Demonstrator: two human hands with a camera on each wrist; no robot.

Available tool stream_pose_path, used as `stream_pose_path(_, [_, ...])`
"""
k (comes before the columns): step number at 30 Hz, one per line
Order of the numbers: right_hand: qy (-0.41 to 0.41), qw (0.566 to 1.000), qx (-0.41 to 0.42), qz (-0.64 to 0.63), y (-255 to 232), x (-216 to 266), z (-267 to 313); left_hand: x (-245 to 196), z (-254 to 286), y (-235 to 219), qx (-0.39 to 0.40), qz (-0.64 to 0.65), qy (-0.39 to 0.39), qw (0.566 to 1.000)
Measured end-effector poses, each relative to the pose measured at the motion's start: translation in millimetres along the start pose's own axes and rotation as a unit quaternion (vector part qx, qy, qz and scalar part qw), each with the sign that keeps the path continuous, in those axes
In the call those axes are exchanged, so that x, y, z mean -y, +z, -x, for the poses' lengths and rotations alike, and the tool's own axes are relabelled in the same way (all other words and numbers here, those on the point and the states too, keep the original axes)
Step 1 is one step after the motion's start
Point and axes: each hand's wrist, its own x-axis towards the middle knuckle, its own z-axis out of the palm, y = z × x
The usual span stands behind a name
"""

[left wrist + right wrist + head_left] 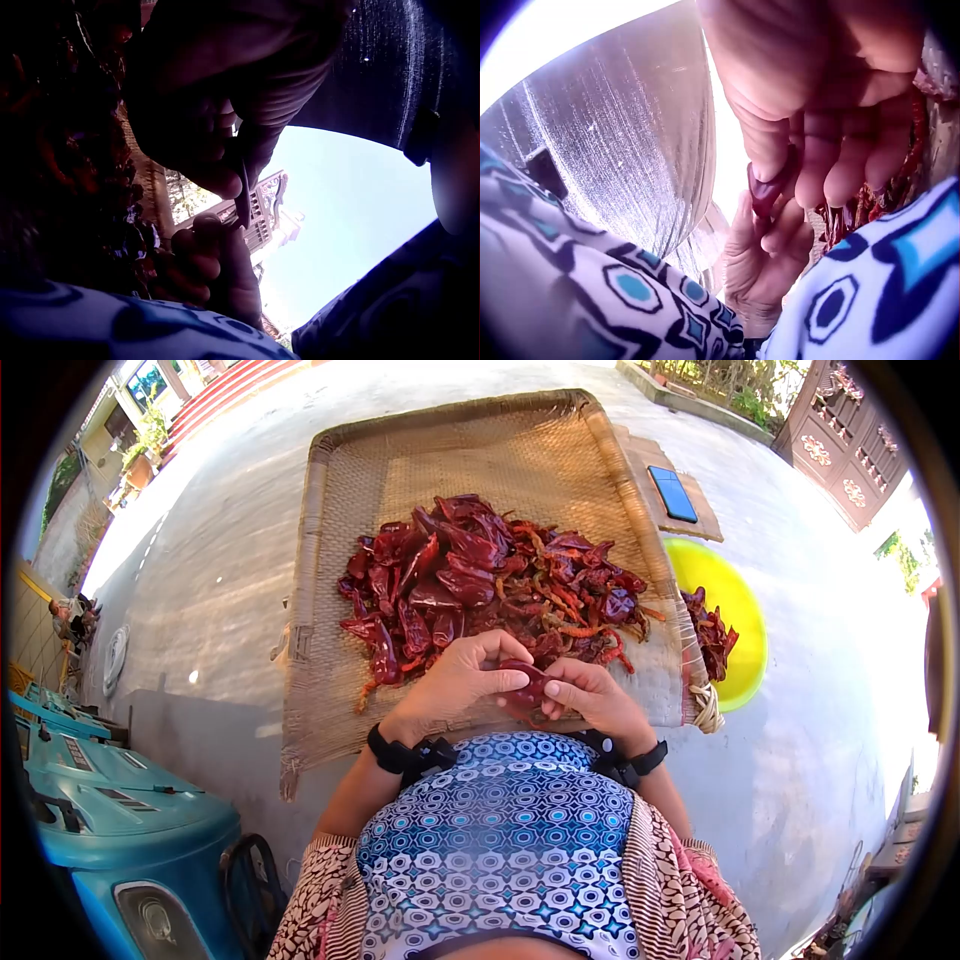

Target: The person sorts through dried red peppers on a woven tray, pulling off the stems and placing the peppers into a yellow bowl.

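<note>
A dark red dried chili pepper (527, 682) is held between both hands, close in front of the body and over the near part of a woven tray (330, 490). My left hand (462, 678) pinches one end of it between thumb and fingers. At the other end, the right hand (597, 705) grips it with the thumb on top. In the right wrist view the pepper (765, 196) shows glossy between the thumb and fingertips. Seen from the left wrist, it is a thin dark edge (244, 201) in shadow. Just beyond the hands lies a heap of red chilies (465, 565), some shriveled and orange.
A yellow basin (748, 630) with more red chilies (712, 638) stands at the tray's right side. Behind it, a blue phone (672, 494) lies on cardboard (705, 515). A teal vehicle (130, 815) is at lower left on the concrete floor (200, 630).
</note>
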Motion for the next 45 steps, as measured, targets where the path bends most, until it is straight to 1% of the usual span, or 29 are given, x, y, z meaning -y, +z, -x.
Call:
stream_pose_path(2, [0.002,1.000,0.004,-0.013,-1.6,-3.1,-1.3,2.0,-0.8,-0.2,0.002,0.006,-0.004,1.000])
stream_pose_path(5, [-0.021,0.998,-0.055,-0.002,-10.3,-6.2,-2.2,3.6,-4.9,-8.7,-0.062,-0.073,0.003,0.995])
stream_pose_path(6, [-0.048,0.993,-0.107,0.018,-12.2,-4.0,-2.0,1.2,-4.2,-10.6,-0.117,-0.128,0.030,0.984])
stream_pose_path(7, [-0.066,0.986,-0.151,-0.008,-17.3,-2.5,-1.5,15.2,-8.5,-22.6,-0.172,-0.186,0.101,0.962])
stream_pose_path(8, [-0.083,0.977,-0.195,-0.034,-25.2,-0.5,0.4,14.8,-7.4,-29.6,-0.229,-0.292,0.111,0.922])
stream_pose_path(9, [-0.100,0.964,-0.237,-0.060,-33.5,1.2,2.2,14.4,-6.2,-36.4,-0.282,-0.393,0.119,0.867])
stream_pose_path(10, [-0.119,0.945,-0.286,-0.100,-40.3,4.2,4.5,17.0,-5.1,-45.2,-0.311,-0.434,0.117,0.837])
stream_pose_path(11, [-0.136,0.932,-0.311,-0.123,-49.6,9.0,9.9,21.0,-3.8,-54.3,-0.339,-0.474,0.114,0.805])
stream_pose_path(12, [-0.187,0.914,-0.304,-0.193,-64.4,4.8,12.1,23.5,-2.4,-60.4,-0.365,-0.513,0.110,0.769])
stream_pose_path(13, [-0.237,0.888,-0.295,-0.261,-78.0,-0.5,14.1,22.7,0.6,-62.2,-0.344,-0.520,0.068,0.779])
stream_pose_path(15, [-0.286,0.833,-0.304,-0.364,-92.2,-0.6,20.0,21.2,7.6,-63.7,-0.300,-0.529,-0.015,0.794])
stream_pose_path(16, [-0.269,0.816,-0.300,-0.414,-96.7,-0.5,21.6,22.7,7.2,-65.6,-0.257,-0.530,-0.032,0.808])
stream_pose_path(19, [-0.235,0.821,-0.304,-0.422,-94.8,-8.6,21.1,27.5,5.6,-52.8,-0.242,-0.607,-0.044,0.756])
stream_pose_path(20, [-0.216,0.831,-0.311,-0.408,-94.2,-13.3,19.6,30.3,5.1,-52.2,-0.247,-0.603,-0.021,0.758])
stream_pose_path(23, [-0.193,0.869,-0.279,-0.361,-85.7,-14.6,12.7,36.5,0.5,-57.7,-0.270,-0.589,0.001,0.762])
stream_pose_path(24, [-0.194,0.873,-0.280,-0.349,-79.3,-13.6,11.8,35.7,-0.9,-59.4,-0.271,-0.589,-0.013,0.761])
stream_pose_path(26, [-0.182,0.897,-0.275,-0.295,-63.4,-7.2,8.0,29.7,-3.2,-59.1,-0.271,-0.589,-0.040,0.760])
stream_pose_path(29, [-0.156,0.933,-0.249,-0.207,-49.0,-10.1,2.8,25.9,-2.8,-53.0,-0.300,-0.591,-0.015,0.749])
stream_pose_path(31, [-0.133,0.954,-0.232,-0.132,-41.9,-13.4,-1.9,28.6,-3.1,-49.2,-0.309,-0.556,0.002,0.771])
stream_pose_path(32, [-0.124,0.957,-0.227,-0.135,-39.4,-13.6,-2.3,29.0,-3.4,-47.8,-0.314,-0.539,0.012,0.781])
stream_pose_path(35, [-0.137,0.952,-0.233,-0.147,-38.3,-15.7,-3.7,27.3,-5.9,-44.8,-0.256,-0.510,0.028,0.821])
stream_pose_path(36, [-0.140,0.951,-0.233,-0.150,-39.2,-16.5,-3.8,27.9,-6.3,-44.4,-0.261,-0.508,0.028,0.820])
stream_pose_path(39, [-0.142,0.950,-0.234,-0.152,-40.5,-18.4,-3.1,35.2,-7.8,-46.6,-0.238,-0.554,0.097,0.792])
stream_pose_path(42, [-0.130,0.953,-0.239,-0.136,-37.5,-18.0,-5.0,27.7,-5.8,-38.2,-0.210,-0.542,0.060,0.812])
stream_pose_path(45, [-0.119,0.953,-0.249,-0.121,-35.5,-18.6,-6.3,32.8,-6.4,-41.5,-0.223,-0.517,0.070,0.824])
